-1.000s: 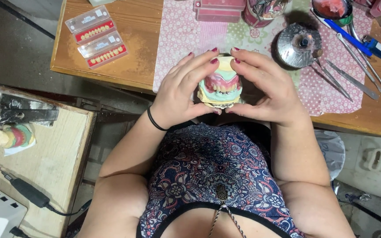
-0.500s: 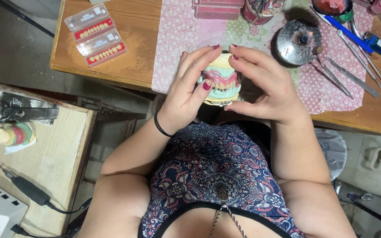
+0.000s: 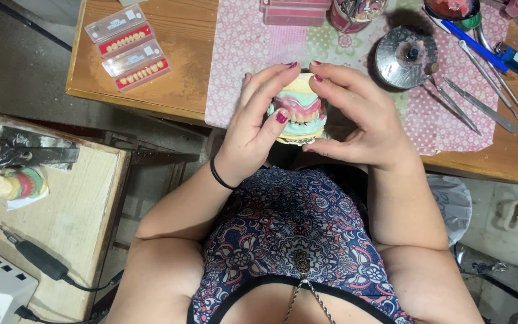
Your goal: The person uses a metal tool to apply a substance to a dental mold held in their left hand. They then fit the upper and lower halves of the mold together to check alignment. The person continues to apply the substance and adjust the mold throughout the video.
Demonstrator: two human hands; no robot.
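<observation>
While both hands (image 3: 259, 129) (image 3: 364, 123) grip denture model (image 3: 298, 111), tools (image 3: 481, 105) lie nr.

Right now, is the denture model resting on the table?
No, both hands, left and right, hold the denture model up above the table edge.

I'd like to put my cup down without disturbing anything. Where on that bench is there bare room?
Bare wood lies between the two tooth cards and the pink patterned mat, along the front edge. The mat right of the hands is crowded: a round metal dish and thin metal tools. The left hand and right hand hold the denture model over the mat's middle.
</observation>
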